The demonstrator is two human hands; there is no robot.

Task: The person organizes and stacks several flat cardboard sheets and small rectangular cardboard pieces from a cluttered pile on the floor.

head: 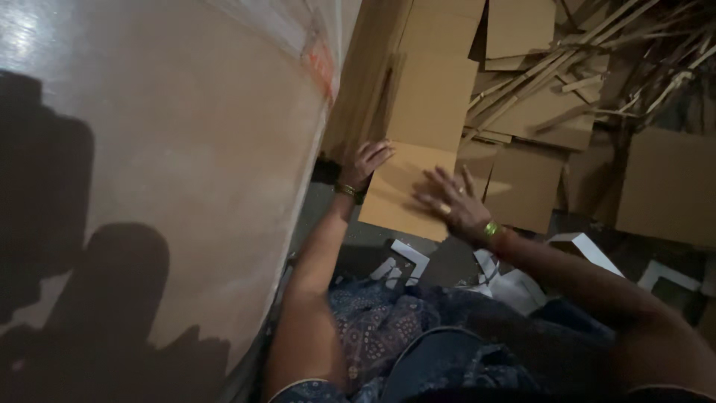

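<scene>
Flattened cardboard box: on floor, near edge by the person's knees. Left hand: fingers spread, resting on its left edge. Right hand: splayed wide, flat on its lower corner. Cardboard scrap pile beyond; plastic-wrapped bale at left.

Both bare arms reach forward and away from the body; the left hand is held with its fingers extended and close together, tilted up to the right, a bangle just behind them at the wrist; the right hand lies palm down, its fingers spread wide, pointing up-left, blurred; a green band circles its wrist behind the fingers.
</scene>
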